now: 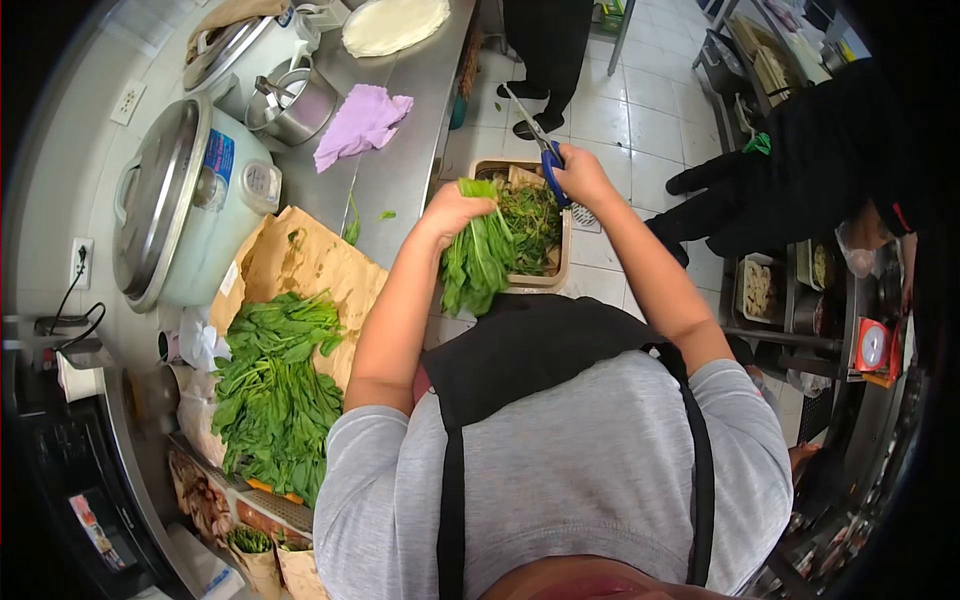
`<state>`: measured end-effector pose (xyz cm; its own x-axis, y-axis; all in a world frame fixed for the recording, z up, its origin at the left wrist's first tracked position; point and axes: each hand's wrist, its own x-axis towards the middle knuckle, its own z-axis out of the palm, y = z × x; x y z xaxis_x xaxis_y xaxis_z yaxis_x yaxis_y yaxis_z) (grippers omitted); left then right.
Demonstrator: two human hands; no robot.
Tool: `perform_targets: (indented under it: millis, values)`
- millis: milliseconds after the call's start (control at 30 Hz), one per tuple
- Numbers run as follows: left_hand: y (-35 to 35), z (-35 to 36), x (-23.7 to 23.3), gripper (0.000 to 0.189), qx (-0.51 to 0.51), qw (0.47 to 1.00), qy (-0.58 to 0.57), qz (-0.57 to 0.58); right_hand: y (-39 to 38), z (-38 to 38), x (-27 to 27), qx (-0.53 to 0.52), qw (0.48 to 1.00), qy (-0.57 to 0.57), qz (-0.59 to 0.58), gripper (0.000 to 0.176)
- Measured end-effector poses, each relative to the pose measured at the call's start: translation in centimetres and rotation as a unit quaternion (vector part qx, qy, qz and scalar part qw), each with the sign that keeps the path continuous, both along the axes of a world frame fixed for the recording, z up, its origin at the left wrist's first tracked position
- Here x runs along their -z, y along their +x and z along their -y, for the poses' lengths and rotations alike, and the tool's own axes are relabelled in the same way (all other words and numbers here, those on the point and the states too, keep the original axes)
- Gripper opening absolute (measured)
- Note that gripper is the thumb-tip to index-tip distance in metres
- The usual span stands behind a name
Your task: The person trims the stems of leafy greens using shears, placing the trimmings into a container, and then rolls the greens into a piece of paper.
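Note:
My left hand (461,212) is closed around a bunch of leafy greens (474,262), whose leaves hang down at the near left side of a bin. In my right hand (583,176) is a pair of scissors (551,160) with blue handles, blades pointing up and away to the left. Below both hands stands the tan bin (561,270), holding green trimmings (533,225) and bits of brown cardboard or paper. To my left, a large heap of leafy greens (275,385) lies on brown paper (345,262).
On the steel counter (385,165) are a purple cloth (364,124), a metal pot (300,105), a big lidded cooker (185,200) and a pale round sheet (394,25). One person in dark trousers (545,50) stands ahead; another in black (800,180) is at right by shelves with a red scale (873,346).

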<state>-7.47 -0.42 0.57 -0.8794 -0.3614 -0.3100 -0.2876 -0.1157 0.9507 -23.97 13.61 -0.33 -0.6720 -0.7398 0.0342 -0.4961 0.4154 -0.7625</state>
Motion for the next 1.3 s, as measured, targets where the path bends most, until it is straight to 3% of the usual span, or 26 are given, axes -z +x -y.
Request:
perform_targets:
  millis: [100, 167, 200, 333, 467, 600, 667, 733, 833, 933, 1000, 1033, 1133, 1233, 1300]
  values:
    - [0.3, 0.7, 0.4, 0.02, -0.046, 0.99, 0.132, -0.028, -0.2, -0.3, 1.4, -0.051, 0.991, -0.022, 0.125, 0.031]
    - [-0.1, 0.3, 0.4, 0.018, -0.069, 0.987, 0.137, -0.046, 2.1, -0.1, 0.7, -0.068, 0.972, -0.076, 0.21, 0.031]
    - [-0.1, 0.0, 0.5, 0.017, -0.082, 0.985, 0.139, -0.053, 3.1, 0.1, -1.0, -0.074, 0.956, -0.06, 0.278, 0.022]
    - [-0.2, -0.4, 0.6, 0.017, -0.078, 0.979, 0.17, -0.084, 4.4, 1.4, -0.4, -0.126, 0.967, -0.052, 0.217, 0.018]
    - [0.9, 0.5, 1.1, 0.02, -0.099, 0.985, 0.134, -0.053, 2.4, 1.6, 0.6, -0.066, 0.978, -0.084, 0.18, 0.025]
    - [4.2, 3.0, 3.3, 0.018, -0.035, 0.887, 0.358, -0.289, 0.1, 0.8, 0.0, -0.08, 0.994, -0.024, 0.073, 0.023]
    - [5.4, 3.4, 2.9, 0.018, -0.008, 0.845, 0.387, -0.369, 0.1, 0.9, 0.4, -0.091, 0.993, 0.024, 0.065, 0.019]
    - [6.0, 3.2, 1.8, 0.02, -0.002, 0.817, 0.397, -0.419, 1.2, 1.5, 0.1, -0.108, 0.985, 0.012, 0.132, 0.019]
    - [7.5, 4.4, -0.1, 0.022, -0.031, 0.868, 0.304, -0.391, 3.0, 2.9, -0.3, -0.156, 0.976, -0.007, 0.153, 0.021]
    - [10.9, 6.4, -5.8, 0.025, -0.071, 0.934, 0.144, -0.32, 3.9, 3.6, -0.1, -0.205, 0.971, -0.045, 0.113, 0.025]
    - [14.2, 8.8, -8.7, 0.028, -0.182, 0.964, -0.035, -0.191, 4.0, 3.9, 0.5, -0.202, 0.969, -0.043, 0.139, 0.025]
    - [15.5, 9.7, -9.9, 0.026, -0.182, 0.97, -0.091, -0.135, 4.0, 4.1, 0.6, -0.199, 0.967, -0.043, 0.15, 0.025]
    - [17.1, 12.2, -10.5, 0.021, -0.152, 0.957, -0.242, 0.055, 4.9, 5.1, 0.4, -0.179, 0.976, 0.016, 0.118, 0.025]
    - [16.4, 14.3, -5.6, 0.019, -0.073, 0.893, -0.356, 0.266, 6.5, 6.4, 0.6, -0.211, 0.967, -0.003, 0.145, 0.025]
    - [13.7, 13.9, -1.8, 0.027, -0.066, 0.846, -0.406, 0.338, 7.9, 6.8, -0.7, -0.216, 0.963, 0.002, 0.164, 0.024]
